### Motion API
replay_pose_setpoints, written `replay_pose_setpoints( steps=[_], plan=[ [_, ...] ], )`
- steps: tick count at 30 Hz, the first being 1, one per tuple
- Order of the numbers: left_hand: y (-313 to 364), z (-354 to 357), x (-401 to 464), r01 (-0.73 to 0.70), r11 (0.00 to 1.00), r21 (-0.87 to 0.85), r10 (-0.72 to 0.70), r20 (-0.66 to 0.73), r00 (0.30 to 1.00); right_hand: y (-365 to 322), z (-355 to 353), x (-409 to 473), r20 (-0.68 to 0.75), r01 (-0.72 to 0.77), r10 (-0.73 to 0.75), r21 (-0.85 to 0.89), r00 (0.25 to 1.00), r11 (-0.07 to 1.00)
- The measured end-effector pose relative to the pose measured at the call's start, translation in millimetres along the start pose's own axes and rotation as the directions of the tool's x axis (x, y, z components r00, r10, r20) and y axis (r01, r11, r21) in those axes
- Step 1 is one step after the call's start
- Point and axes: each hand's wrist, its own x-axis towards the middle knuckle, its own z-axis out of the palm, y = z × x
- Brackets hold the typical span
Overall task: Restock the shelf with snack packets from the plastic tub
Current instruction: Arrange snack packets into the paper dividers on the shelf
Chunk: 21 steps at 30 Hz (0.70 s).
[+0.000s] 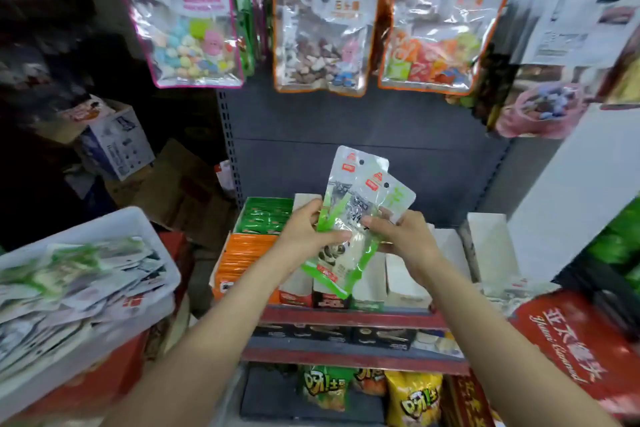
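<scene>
- Sitting at far left, white plastic tub (145, 229) on red boxes, heaped with snack packets (79, 274); plenty left to shelve, judging by the pile.
- Left of the shelf (346, 317): green carton (265, 215) behind, orange carton (242, 260) in front, both look full of packets standing on edge.
- Left hand (306, 232) grips the left edge of a small fan of green-and-clear packets (349, 218), thumb over the front, fingers curled behind.
- Fan is held in the air just above the display boxes, tilted, tops pointing up and right; looks like three packets, exact count unclear.
- Right hand (403, 236) pinches the fan's right side, fingers curled round it.
- White display boxes (405, 274) under and right of the hands look open, mostly unfilled; contents partly hidden by the hands.
- Judgement: mid-task, packets squared up for dropping into a box; most boxes still need filling.
- Above: hanging candy bags (322, 35) on pegs. Below: chip bags (412, 399). Far right: red carton (575, 354).
</scene>
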Motion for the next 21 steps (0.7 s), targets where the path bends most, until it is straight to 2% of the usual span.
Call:
replay_pose_setpoints(
  steps=[4, 9, 12, 17, 21],
  plan=[
    [16.5, 83.0, 14.8, 0.026, 0.996, -0.083, -0.024, 0.023, 0.999, 4.6, -91.6, -5.7, -0.011, 0.020, -0.021, -0.137, 1.000, 0.990],
    [22.1, 170.3, 36.1, -0.019, 0.998, 0.054, 0.020, -0.016, 1.000, 19.3, -183.5, -8.1, -0.088, 0.033, -0.063, -0.306, 0.994, 0.952],
    [22.2, 211.3, 51.9, -0.014, 0.998, 0.063, 0.016, -0.025, 1.000, 23.3, -228.2, -7.5, -0.157, 0.050, -0.115, -0.369, 0.981, 0.928],
    [32.2, 264.2, 83.5, 0.011, 1.000, 0.013, -0.010, -0.064, 0.998, 32.0, -284.1, 1.3, -0.320, 0.052, -0.119, -0.211, 0.940, 0.976],
    [29.1, 294.1, 111.7, 0.086, 0.993, -0.080, -0.092, -0.086, 0.992, 43.1, -305.9, 11.1, -0.393, 0.075, -0.089, -0.052, 0.915, 0.996]
  ],
)
